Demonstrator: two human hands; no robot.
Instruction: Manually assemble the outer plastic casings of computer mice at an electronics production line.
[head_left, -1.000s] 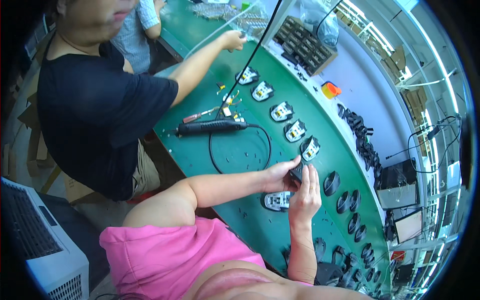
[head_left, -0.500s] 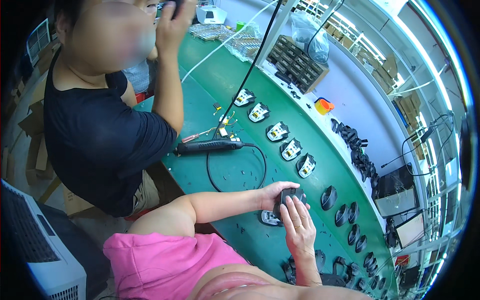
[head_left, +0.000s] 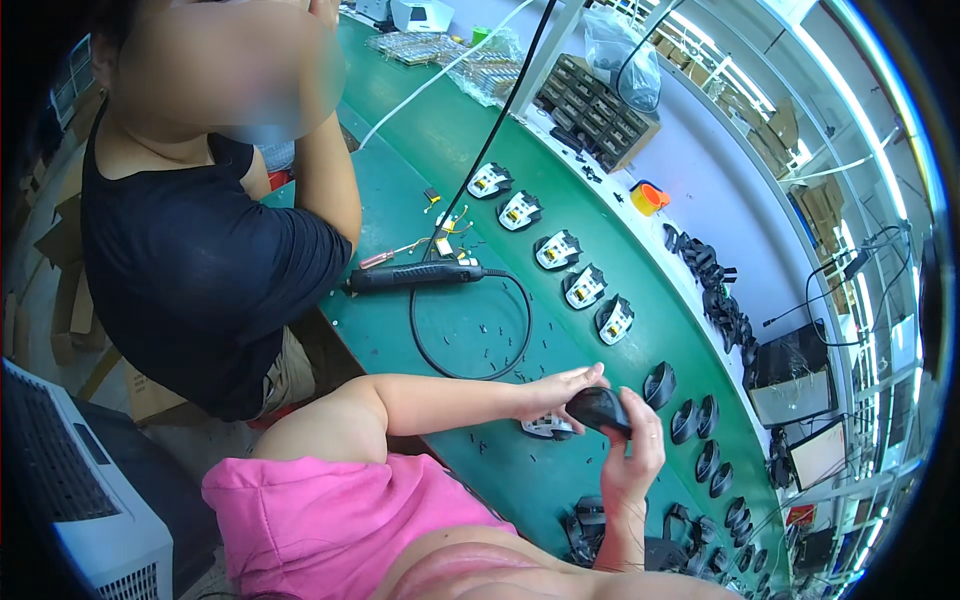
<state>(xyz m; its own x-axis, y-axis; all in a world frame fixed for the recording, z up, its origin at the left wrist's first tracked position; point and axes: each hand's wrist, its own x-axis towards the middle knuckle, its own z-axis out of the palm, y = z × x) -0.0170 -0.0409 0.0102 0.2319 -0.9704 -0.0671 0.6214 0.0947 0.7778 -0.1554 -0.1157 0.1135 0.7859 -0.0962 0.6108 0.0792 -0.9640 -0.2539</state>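
Note:
A black computer mouse [head_left: 598,408] with a smooth curved shell is between my two hands above the green table. My right hand [head_left: 636,447] grips its right end, fingers bent over the edge. Around its left end, my left hand [head_left: 560,393] holds it, some fingertips reaching past the far side. Partly hidden beneath my left hand, an opened mouse with a pale inside [head_left: 547,428] lies on the table. To the right of my hands rests a black mouse shell [head_left: 659,385], with more shells nearby.
Opened mice [head_left: 584,288] stand in a row farther off. A black electric screwdriver [head_left: 415,275] and its looped cable lie left, near a red-handled screwdriver [head_left: 378,259]. Small black bits scatter the green table [head_left: 380,330]. A person in black [head_left: 200,270] sits left. An orange container [head_left: 648,198] is on the shelf.
The black mouse has been turned and tilted in my hands. My right hand moved from lying flat over it to gripping its right end, shifting slightly right.

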